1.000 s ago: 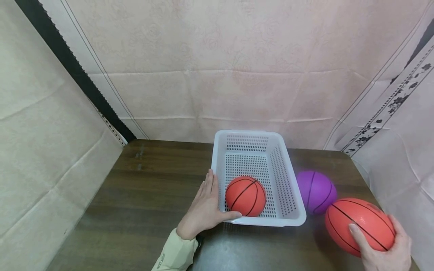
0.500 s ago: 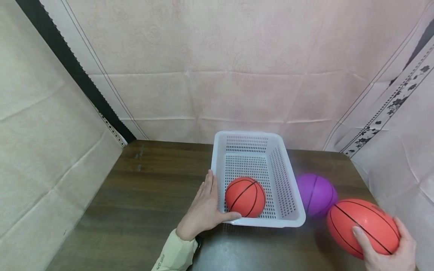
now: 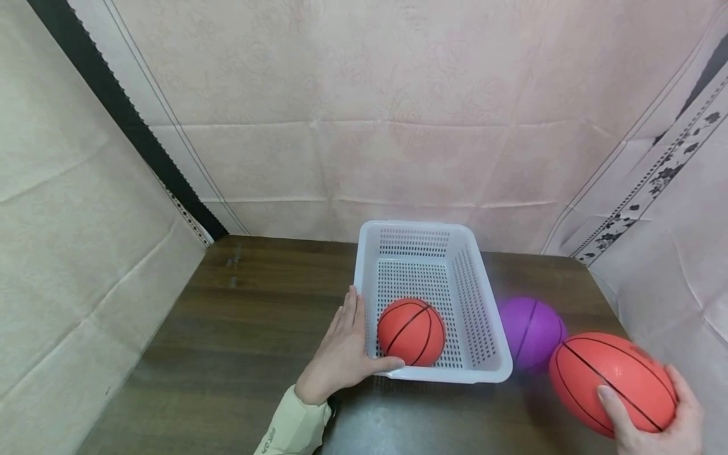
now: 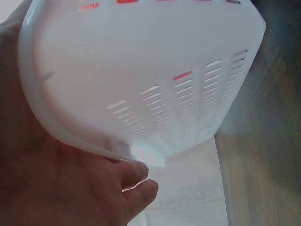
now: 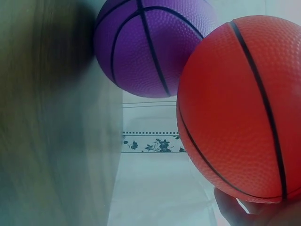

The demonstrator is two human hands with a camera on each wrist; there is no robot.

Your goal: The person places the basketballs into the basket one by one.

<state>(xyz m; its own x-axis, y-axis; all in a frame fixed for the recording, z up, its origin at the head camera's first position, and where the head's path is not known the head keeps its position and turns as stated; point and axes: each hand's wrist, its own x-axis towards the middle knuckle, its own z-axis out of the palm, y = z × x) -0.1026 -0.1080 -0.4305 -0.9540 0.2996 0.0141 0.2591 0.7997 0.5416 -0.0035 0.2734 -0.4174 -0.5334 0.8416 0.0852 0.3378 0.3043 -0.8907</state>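
Behind the basket [image 3: 443, 375] and brown table [image 3: 227, 354] hangs cloth [image 3: 370, 161].

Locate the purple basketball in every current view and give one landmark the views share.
Head: the purple basketball is right of centre, between the white basket and the held orange-red basketball.
Left wrist: not in the picture.
Right wrist: top middle, partly behind the held ball.
Landmark in all three: the wooden tabletop.

Small dark marking [image 3: 270, 438] ran along pale sleeve [image 3: 298, 420] behind left hand [image 3: 338, 357] in head view; too small and blurred to read. No text, brand, number or sign was legible elsewhere.
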